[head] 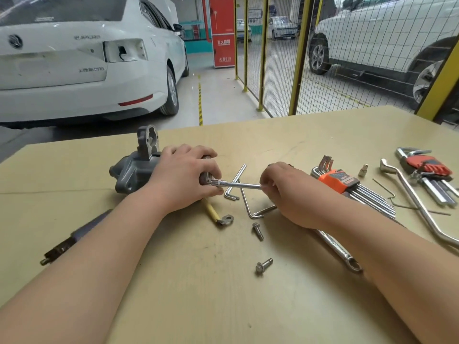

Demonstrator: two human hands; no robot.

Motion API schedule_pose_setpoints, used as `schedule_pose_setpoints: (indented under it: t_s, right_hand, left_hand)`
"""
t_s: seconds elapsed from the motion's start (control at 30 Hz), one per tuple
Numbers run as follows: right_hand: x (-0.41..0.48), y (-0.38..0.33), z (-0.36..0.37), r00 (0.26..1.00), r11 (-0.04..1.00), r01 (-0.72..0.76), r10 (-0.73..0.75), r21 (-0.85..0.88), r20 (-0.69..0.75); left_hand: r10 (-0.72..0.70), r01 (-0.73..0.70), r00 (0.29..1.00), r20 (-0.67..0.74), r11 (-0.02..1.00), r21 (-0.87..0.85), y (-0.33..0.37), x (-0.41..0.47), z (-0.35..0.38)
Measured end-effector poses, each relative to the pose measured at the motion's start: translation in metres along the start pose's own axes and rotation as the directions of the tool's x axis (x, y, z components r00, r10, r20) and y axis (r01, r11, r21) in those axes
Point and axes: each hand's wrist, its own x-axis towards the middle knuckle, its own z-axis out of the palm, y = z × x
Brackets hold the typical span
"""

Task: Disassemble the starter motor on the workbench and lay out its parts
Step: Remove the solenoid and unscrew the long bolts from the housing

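The grey starter motor (135, 170) lies on its side on the workbench (198, 281), nose housing to the left. My left hand (183, 177) grips its rear body, fingers curled over the end. A slim socket driver (238, 185) sits on the motor's end face, and my right hand (285, 192) pinches its shaft. Two removed bolts (257, 230) (264, 266) lie in front of my hands. A yellow-sleeved lead with a ring terminal (218, 214) sticks out below the motor.
Loose hex keys (236, 182) (255, 209) lie between my hands. An orange key set (347, 184), a red key set (427, 167), a small socket (363, 170), a bent wrench (417, 199) and a spanner (340, 252) lie right. A dark part (74, 239) lies left.
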Motion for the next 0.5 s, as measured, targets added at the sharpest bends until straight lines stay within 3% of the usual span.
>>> schedule_pose_setpoints:
  t_s: [0.1,0.27,0.4,0.5]
  right_hand:
    - [0.002,-0.002,0.003,0.999,0.998,0.035,-0.035,-0.051,0.006]
    - [0.006,-0.006,0.004,0.992,0.993,0.040,-0.053,-0.114,-0.112]
    - [0.008,-0.011,0.005,0.984,1.000,0.014,-0.018,-0.024,-0.176]
    - [0.009,-0.010,0.003,0.995,1.000,0.026,-0.025,0.004,-0.093]
  left_hand:
    - [0.002,-0.001,0.999,-0.037,1.000,0.013,0.001,-0.002,0.003]
    - [0.018,-0.016,0.998,0.054,0.999,-0.037,0.000,-0.002,-0.004]
    - [0.042,-0.037,0.994,0.099,0.998,-0.057,-0.003,-0.003,-0.007]
    - [0.033,-0.027,0.997,0.064,0.995,-0.092,-0.001,-0.004,-0.007]
